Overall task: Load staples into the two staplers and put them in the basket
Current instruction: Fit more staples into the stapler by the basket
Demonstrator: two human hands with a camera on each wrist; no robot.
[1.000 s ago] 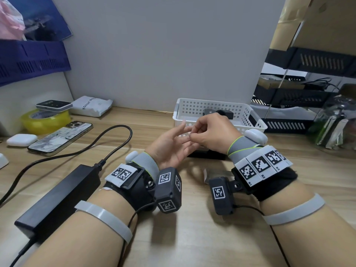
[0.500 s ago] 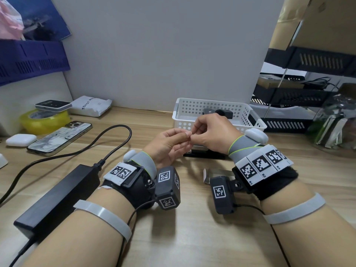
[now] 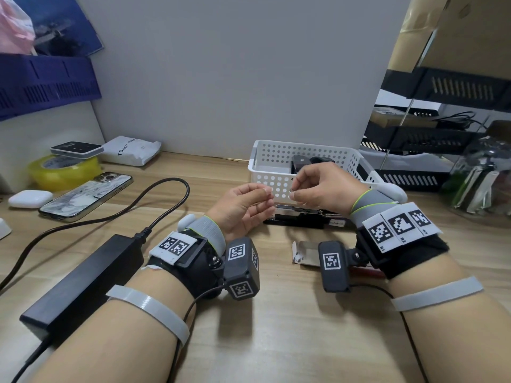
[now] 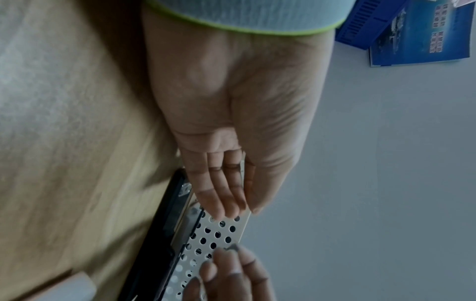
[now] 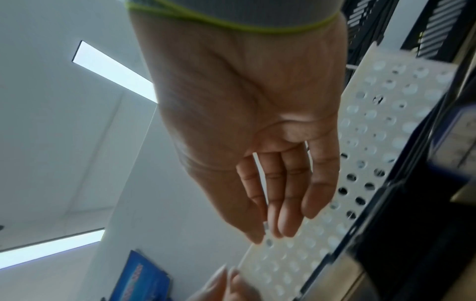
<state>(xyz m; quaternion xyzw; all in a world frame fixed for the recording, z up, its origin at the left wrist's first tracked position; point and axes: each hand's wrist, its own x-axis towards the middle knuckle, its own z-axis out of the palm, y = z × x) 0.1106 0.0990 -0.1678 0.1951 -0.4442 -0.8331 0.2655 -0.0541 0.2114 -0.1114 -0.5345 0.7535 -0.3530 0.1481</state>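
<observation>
My left hand [image 3: 264, 194] and right hand [image 3: 297, 189] hover a little apart in front of the white perforated basket [image 3: 276, 181]. The left thumb and fingers pinch a thin strip of staples [image 4: 242, 169]. A small piece of staples [image 5: 265, 226] is pinched at the right hand's fingertips. Below the hands a black stapler [image 3: 298, 217] lies on the table against the basket's front wall, its metal channel showing. A second black stapler [image 3: 301, 161] lies inside the basket.
A torn staple box [image 3: 304, 252] lies near my right wrist. A black power brick [image 3: 83, 280] with its cable, a phone [image 3: 85, 197], an earbud case [image 3: 30, 199] and yellow tape [image 3: 65, 172] fill the left. Black trays [image 3: 431, 150] stand at right.
The hands were joined at the fingertips in front of the basket; now they have drawn apart, each pinching a piece of the staples.
</observation>
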